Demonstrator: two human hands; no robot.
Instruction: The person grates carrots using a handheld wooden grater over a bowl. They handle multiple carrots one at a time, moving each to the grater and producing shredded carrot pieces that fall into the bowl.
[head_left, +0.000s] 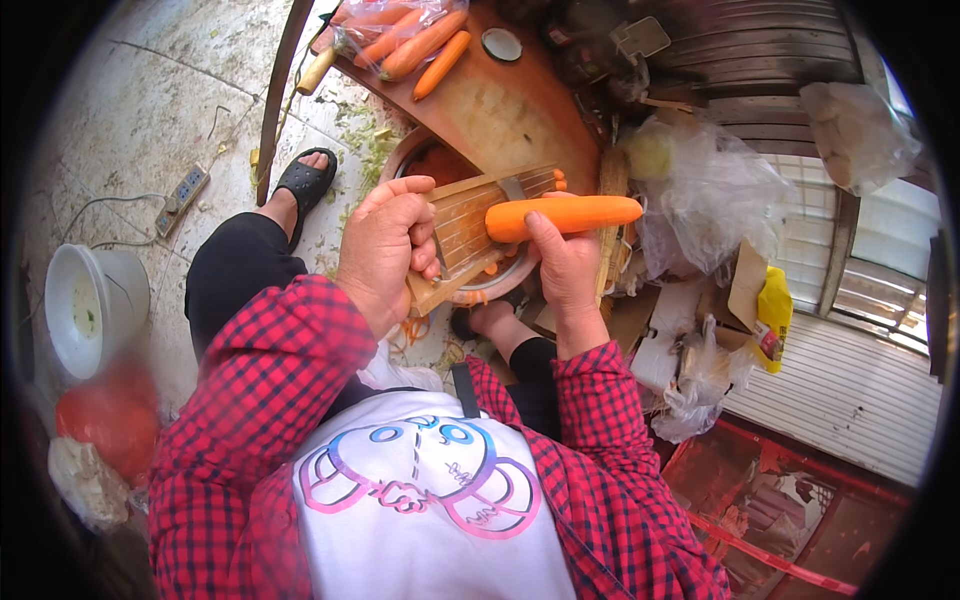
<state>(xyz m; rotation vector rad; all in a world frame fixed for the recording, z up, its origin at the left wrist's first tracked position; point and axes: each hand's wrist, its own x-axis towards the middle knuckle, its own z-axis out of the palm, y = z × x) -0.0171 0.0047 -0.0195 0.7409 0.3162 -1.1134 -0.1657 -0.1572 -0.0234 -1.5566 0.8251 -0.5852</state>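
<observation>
My right hand (566, 259) grips a thick orange carrot (570, 214), thumb across its near side. The carrot lies over a wooden slicer board (459, 217), its blunt left end above the board's middle. A metal strip (512, 187) crosses the board just past the carrot. My left hand (386, 251) is curled at the near left end of the board and holds it; the exact grip is partly hidden behind the fingers. Below the board stands a round basin (517, 271) with orange carrot bits inside. Small carrot pieces (559, 178) show at the board's far end.
A wooden table (517, 112) bears bagged carrots (420, 45), a loose carrot (442, 65) and a round white lid (502, 45). Peelings litter the floor. At left are a power strip (182, 201) and a white bucket (120, 289). Plastic bags (705, 187) crowd the right.
</observation>
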